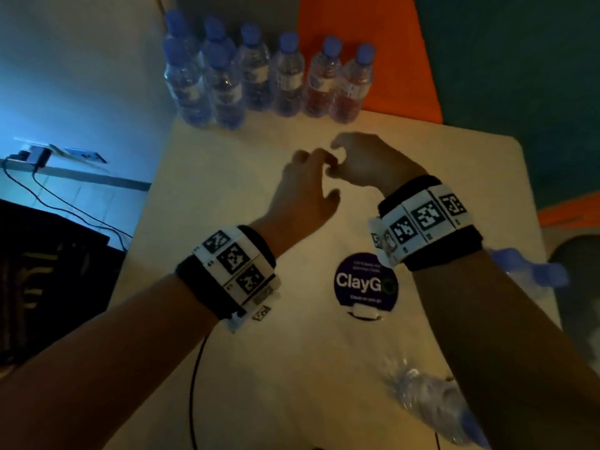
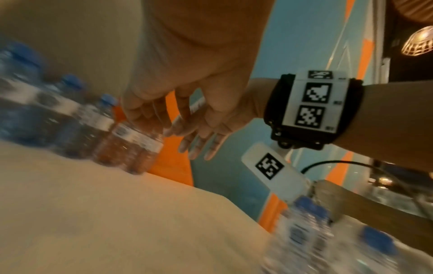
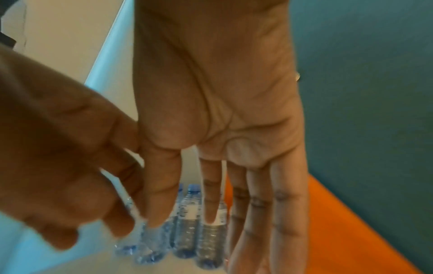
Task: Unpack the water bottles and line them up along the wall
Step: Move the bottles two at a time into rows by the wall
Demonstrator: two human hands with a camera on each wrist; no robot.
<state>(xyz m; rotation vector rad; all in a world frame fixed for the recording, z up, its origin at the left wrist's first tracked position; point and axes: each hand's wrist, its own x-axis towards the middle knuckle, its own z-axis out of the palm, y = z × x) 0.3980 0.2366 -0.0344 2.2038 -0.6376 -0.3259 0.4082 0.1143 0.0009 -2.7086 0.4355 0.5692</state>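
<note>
Bottles (image 1: 259, 73) are standing upright with blue caps along the far edge of the table (image 1: 227, 368), top centre of the head view, right up against the wall (image 1: 367, 53); most sit in a row, with two more in front at the left end; more bottles (image 1: 431, 397) lie in torn wrap at lower right, under the right forearm, pretty blurry; left hand (image 1: 305, 190) and right hand (image 1: 370, 160) meet mid-frame just short of the row, fingertips touching each other; neither has hold of anything; in the right wrist view the right fingers (image 3: 288, 194) are straight, the left ones loosely bent; a round ClayGo sticker (image 1: 365, 282) sits between the wrists; a black cable (image 1: 194, 384) runs off the near edge.
</note>
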